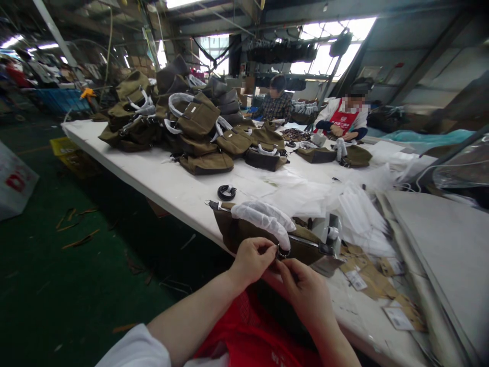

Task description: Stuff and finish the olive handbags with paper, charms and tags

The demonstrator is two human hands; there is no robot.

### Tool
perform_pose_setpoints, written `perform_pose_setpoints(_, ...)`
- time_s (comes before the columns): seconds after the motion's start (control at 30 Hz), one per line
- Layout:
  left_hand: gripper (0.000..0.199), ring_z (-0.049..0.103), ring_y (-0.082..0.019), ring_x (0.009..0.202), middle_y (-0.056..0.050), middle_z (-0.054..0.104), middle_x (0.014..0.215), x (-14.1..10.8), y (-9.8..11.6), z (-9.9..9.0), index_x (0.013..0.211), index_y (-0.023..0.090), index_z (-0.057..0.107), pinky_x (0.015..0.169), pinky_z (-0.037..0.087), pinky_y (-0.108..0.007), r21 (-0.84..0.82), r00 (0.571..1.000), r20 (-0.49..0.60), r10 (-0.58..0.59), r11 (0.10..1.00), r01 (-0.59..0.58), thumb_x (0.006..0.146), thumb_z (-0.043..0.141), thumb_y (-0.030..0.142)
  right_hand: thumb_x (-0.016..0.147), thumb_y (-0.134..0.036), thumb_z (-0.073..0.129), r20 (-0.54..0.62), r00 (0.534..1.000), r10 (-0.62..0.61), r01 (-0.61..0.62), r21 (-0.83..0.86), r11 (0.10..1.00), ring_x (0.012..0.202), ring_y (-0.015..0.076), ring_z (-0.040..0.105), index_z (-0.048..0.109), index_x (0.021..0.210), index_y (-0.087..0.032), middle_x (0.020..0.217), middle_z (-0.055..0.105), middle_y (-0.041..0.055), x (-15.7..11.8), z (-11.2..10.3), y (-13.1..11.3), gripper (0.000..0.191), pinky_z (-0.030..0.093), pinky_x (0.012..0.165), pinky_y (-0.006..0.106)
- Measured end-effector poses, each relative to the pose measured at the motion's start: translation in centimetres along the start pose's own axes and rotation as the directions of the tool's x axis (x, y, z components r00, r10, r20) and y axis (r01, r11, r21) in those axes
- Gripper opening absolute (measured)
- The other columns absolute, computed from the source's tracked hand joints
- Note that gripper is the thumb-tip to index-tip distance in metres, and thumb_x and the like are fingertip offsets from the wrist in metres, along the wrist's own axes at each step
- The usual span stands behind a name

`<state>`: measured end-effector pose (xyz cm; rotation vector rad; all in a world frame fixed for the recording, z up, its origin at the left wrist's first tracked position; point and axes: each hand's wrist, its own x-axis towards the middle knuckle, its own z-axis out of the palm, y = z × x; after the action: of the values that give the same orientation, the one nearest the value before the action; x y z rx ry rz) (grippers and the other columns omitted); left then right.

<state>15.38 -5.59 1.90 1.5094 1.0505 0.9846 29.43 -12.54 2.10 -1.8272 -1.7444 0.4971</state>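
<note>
Head camera: left grip [254, 261] and right grip [305, 288] pinch a ring [283, 252] on the olive bag [250, 229]; its contents are hidden.

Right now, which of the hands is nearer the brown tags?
Right. The right hand is left of the brown tags in the picture, with a gap between; the left hand is farther left.

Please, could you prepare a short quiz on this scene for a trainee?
1. Left grip and right grip are at which part of the olive-brown fabric bag: (a) base, (b) dark ring at a white-wrapped handle, (c) left corner?
2. True or false: the round black coil lies inside that bag.
3. In the picture, brown tags with white labels lie at that bag's ___ side.

Key: 1. b; 2. False, it lies on the white table; 3. right.
</note>
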Motion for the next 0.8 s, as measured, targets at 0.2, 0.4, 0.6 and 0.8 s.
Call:
perform_pose_setpoints(0.2, 0.023, 0.064, -0.017, 0.069, -0.004, 0.070, 0.072, -0.7, 0.5, -0.3, 0.072, 0.016, 0.069, 0.066, 0.048, -0.025, 0.166, 0.993, -0.065, 0.103, 0.982, -0.091, 0.086, 0.056, 0.030, 0.094, -0.042, 0.047, -0.189, 0.981, -0.046, 0.043, -0.021, 0.999, 0.064, 0.0177, 0.067, 0.065, 0.095, -0.022, 0.076, 0.072, 0.0025, -0.3, -0.6, -0.2, 0.027, 0.046, 0.056, 0.025)
perform_pose_setpoints(0.4, 0.038, 0.057, -0.014, 0.051, 0.001, 0.058, 0.056, -0.3, 0.0, -0.3, 0.081, 0.018, 0.057, 0.052, 0.046, -0.023, -0.149, 0.972, -0.234, 0.006, 0.988, -0.041, 0.091, 0.046, 0.053, 0.092, -0.032, 0.045, -0.297, 0.951, -0.083, 0.065, -0.071, 0.995, 0.074, 0.0188, 0.071, 0.059, 0.119, -0.024, 0.090, 0.074, 0.0026, 0.2, 0.5, 1.0, 0.031, 0.052, 0.064, 0.026)
perform_pose_setpoints(0.6, 0.042, 0.055, -0.011, 0.044, 0.002, 0.060, 0.058, 1.0, 0.0, 0.3, 0.080, 0.017, 0.056, 0.044, 0.040, -0.020, -0.252, 0.986, -0.086, -0.145, 0.960, 0.120, 0.080, 0.058, 0.059, 0.094, -0.033, 0.042, -0.345, 0.938, -0.047, 0.023, -0.072, 0.997, 0.064, 0.0199, 0.070, 0.052, 0.132, -0.018, 0.075, 0.072, 0.0016, 1.0, 0.7, 1.7, 0.043, 0.050, 0.056, 0.027)
perform_pose_setpoints(0.8, 0.023, 0.066, -0.017, 0.066, -0.003, 0.070, 0.077, 0.2, 0.6, -0.2, 0.087, 0.019, 0.068, 0.066, 0.049, -0.028, 0.200, 0.996, -0.068, 0.055, 0.979, -0.040, 0.089, 0.049, 0.032, 0.092, -0.031, 0.047, -0.220, 0.975, -0.029, -0.004, -0.148, 0.989, 0.066, 0.0193, 0.071, 0.055, 0.131, -0.019, 0.075, 0.073, 0.0017, 1.2, -1.7, 0.2, 0.042, 0.049, 0.056, 0.026)
